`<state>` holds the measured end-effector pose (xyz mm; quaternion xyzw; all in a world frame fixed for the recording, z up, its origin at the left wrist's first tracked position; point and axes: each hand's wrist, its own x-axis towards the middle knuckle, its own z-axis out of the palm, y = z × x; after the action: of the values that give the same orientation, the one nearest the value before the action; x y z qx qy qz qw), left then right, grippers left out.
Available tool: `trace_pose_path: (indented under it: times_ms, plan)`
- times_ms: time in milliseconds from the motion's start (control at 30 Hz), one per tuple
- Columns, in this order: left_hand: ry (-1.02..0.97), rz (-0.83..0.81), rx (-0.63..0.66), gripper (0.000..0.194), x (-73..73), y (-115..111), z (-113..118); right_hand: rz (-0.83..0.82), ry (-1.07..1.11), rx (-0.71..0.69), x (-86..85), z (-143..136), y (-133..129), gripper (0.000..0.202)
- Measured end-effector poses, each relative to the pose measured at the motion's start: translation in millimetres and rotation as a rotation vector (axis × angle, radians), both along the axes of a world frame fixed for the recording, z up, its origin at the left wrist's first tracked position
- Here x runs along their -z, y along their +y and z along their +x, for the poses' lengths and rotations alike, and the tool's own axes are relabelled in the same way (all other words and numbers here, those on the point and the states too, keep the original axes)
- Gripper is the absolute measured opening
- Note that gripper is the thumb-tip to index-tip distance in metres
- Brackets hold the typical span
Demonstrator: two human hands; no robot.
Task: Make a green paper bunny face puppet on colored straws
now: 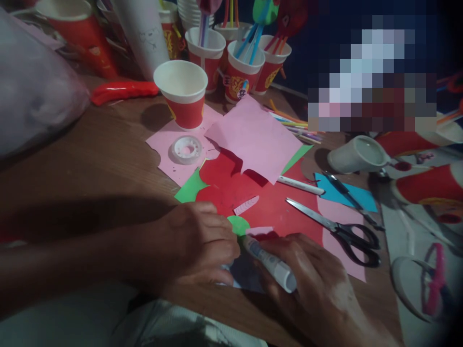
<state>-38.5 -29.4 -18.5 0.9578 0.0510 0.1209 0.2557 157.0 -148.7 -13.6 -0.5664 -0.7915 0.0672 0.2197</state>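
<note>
My right hand (307,274) is wrapped round a white glue stick (273,264), whose upper end points at a small rounded green paper piece (238,225). My left hand (202,243) is closed, with its fingertips at the edge of that green piece; its thumb side is partly hidden. Just beyond the hands, a pink paper strip (246,206) with pen marks lies on red paper (289,207), and another pink strip (259,231) is beside the glue stick. Black-handled scissors (336,229) rest to the right, blades partly apart.
A pink sheet (256,137), a tape roll (186,149) and a red paper cup (183,94) stand or lie farther back. More cups with straws (244,67) are behind. At right are a pen (347,193), blue paper (365,197) and a tipped cup (358,154).
</note>
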Motion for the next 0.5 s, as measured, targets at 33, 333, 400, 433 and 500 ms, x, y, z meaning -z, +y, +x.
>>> trace_pose_path:
  times_ms: [33, 333, 400, 433, 500]
  plan:
    - [0.011, -0.019, 0.024, 0.018, -0.3, 0.3, 0.0, -0.005, 0.0, -0.001, -0.1, -0.3, -0.4, 0.008]
    - [0.019, -0.117, 0.047, 0.013, -1.0, 2.3, 0.9, -0.023, -0.067, -0.103, -12.7, -2.6, 4.7, 0.012]
    - [0.039, -0.1, 0.066, 0.015, -0.5, 2.4, 0.7, -0.018, -0.097, -0.115, -15.8, -4.8, 9.1, 0.013]
    - [0.059, -0.087, 0.08, 0.017, -0.7, 2.6, 0.5, -0.025, -0.117, -0.113, -16.9, -6.1, 11.2, 0.014]
    - [0.092, -0.069, 0.107, 0.02, -1.8, 3.0, -0.1, -0.048, -0.152, -0.092, -18.3, -8.4, 14.8, 0.017]
